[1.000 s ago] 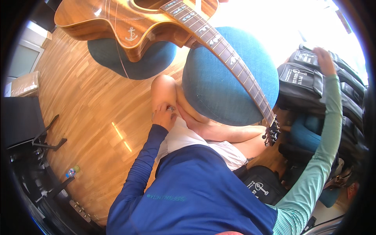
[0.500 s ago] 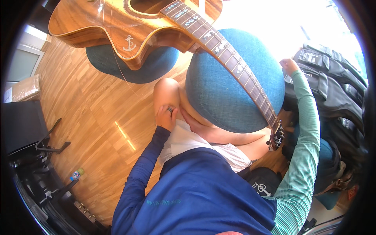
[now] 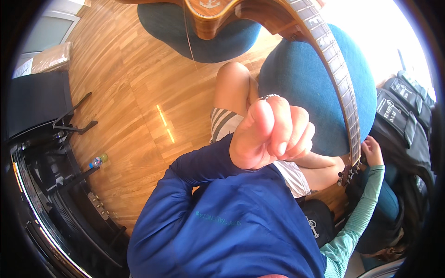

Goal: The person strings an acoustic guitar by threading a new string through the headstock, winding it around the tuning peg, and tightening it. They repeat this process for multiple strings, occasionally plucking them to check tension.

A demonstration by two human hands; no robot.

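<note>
My left hand (image 3: 273, 132) is raised large in front of my torso, fingers curled, a ring showing; whether it holds anything is hidden. My right hand (image 3: 372, 150) is at the right edge of the large blue pouf (image 3: 301, 97), beside the guitar neck near the headstock (image 3: 347, 173), fingers loosely bent and apart, with nothing visible in them. The wooden acoustic guitar (image 3: 208, 21) lies over that pouf and a darker pouf (image 3: 162, 25), its neck running down to the right. A loose string dangles from its body.
Black padded gig bags (image 3: 403, 120) are piled at the right. A black bag (image 3: 320, 213) lies behind my legs. At left are black glossy furniture (image 3: 37, 97), a wrapped cardboard box (image 3: 48, 60) and a small bottle (image 3: 97, 161) near a black bar.
My left hand has risen from my knee toward the camera. My right hand has dropped from the gig bags to beside the guitar's headstock. The view has shifted, so the guitar sits higher in frame.
</note>
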